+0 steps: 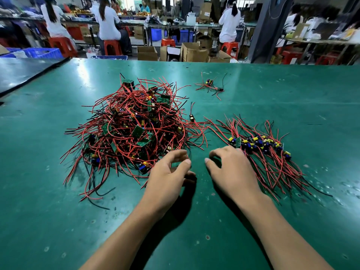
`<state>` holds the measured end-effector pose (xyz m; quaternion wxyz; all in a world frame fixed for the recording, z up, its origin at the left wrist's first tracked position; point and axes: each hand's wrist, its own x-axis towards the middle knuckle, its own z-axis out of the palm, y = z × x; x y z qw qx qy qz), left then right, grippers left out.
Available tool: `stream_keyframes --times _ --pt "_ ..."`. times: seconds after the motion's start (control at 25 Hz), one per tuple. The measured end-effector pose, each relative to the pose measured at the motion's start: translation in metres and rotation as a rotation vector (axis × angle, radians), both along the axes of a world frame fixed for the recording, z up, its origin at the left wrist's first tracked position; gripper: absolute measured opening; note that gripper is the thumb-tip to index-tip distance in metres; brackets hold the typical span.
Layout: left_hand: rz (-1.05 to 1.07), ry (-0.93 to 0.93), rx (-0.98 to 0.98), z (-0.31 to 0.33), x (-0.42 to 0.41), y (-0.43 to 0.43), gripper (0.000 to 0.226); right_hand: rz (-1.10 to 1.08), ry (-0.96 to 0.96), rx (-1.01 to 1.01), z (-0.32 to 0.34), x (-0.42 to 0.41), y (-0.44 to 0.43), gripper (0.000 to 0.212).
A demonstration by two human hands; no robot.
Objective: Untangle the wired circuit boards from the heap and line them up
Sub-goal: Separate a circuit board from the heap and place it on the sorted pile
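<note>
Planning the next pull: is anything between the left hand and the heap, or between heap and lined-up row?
Nothing visible blocks the left hand; its fingers are beside the heap. Between heap and row lies bare table, crossed by loose red wires, with the right hand beside the row's left end.

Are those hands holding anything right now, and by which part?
Nothing: the left hand and right hand are empty, between the heap and the row.

1. The heap (pixel 126 141) mixes red and black wires (pixel 124 117) with green boards (pixel 138 131).
2. The row (pixel 261 145) shows yellow and blue parts (pixel 231 139), red wires.
3. The tabletop (pixel 58 221) is plain green.
</note>
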<state>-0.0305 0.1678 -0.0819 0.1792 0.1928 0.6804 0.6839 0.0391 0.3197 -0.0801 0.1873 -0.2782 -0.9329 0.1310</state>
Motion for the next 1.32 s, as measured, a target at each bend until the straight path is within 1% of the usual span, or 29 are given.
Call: stream_keyframes --times 0.08,0.12,0.16,0.28,0.4,0.52,0.6,0.76,0.84,0.92,0.96,1.0,1.08,1.12,1.16,1.2,1.24,1.32 --pt "0.094 0.252 -0.161 0.002 -0.005 -0.003 0.031 -0.088 -0.023 0.011 0.001 0.003 0.006 0.032" --pt "0.107 0.347 -0.229 0.003 -0.007 -0.004 0.036 -0.104 -0.032 0.012 0.002 0.003 0.008 0.032" --pt "0.106 0.408 -0.279 0.004 -0.010 -0.005 0.039 -0.101 -0.030 0.008 0.002 0.003 0.007 0.031" --pt "0.121 0.511 -0.403 0.004 -0.012 -0.008 0.043 -0.019 0.022 -0.035 0.001 0.001 0.000 0.027" --pt "0.178 0.550 -0.521 0.002 -0.009 -0.009 0.043 0.075 0.081 -0.103 -0.001 -0.002 -0.007 0.022" --pt "0.219 0.552 -0.560 -0.001 -0.011 -0.009 0.045 0.126 0.106 -0.143 -0.003 -0.003 -0.008 0.018" --pt "0.203 0.572 -0.546 -0.001 -0.014 -0.009 0.042 0.139 0.121 -0.151 -0.005 -0.003 -0.008 0.016" --pt "0.202 0.540 -0.476 0.001 -0.013 -0.011 0.037 0.160 0.142 -0.170 -0.007 -0.004 -0.005 0.015" --pt "0.183 0.514 -0.410 0.002 -0.009 -0.012 0.036 0.163 0.190 -0.203 -0.008 -0.004 -0.005 0.016" --pt "0.170 0.431 -0.262 0.005 -0.004 -0.012 0.032 0.170 0.281 -0.327 -0.004 -0.004 -0.008 0.017" --pt "0.162 0.381 -0.172 0.007 -0.001 -0.012 0.029 0.189 0.315 -0.430 -0.002 -0.005 -0.010 0.019" --pt "0.150 0.356 -0.098 0.008 0.004 -0.012 0.027 0.226 0.337 -0.584 0.001 -0.005 -0.012 0.023" --pt "0.094 0.378 -0.012 0.011 0.014 -0.010 0.023 0.308 0.351 -1.032 0.010 -0.003 -0.015 0.034" --pt "0.055 0.389 0.017 0.013 0.019 -0.008 0.021 0.343 0.336 -1.245 0.014 -0.002 -0.014 0.034" --pt "0.021 0.388 0.037 0.013 0.022 -0.006 0.019 0.375 0.320 -1.377 0.017 0.000 -0.013 0.030" --pt "-0.005 0.375 0.044 0.013 0.024 -0.005 0.015 0.395 0.309 -1.412 0.018 0.001 -0.010 0.027" --pt "-0.021 0.356 0.042 0.013 0.025 -0.005 0.014 0.397 0.304 -1.399 0.019 0.002 -0.008 0.028" --pt "-0.047 0.310 0.029 0.014 0.024 -0.005 0.020 0.345 0.287 -1.321 0.020 0.003 -0.003 0.036"
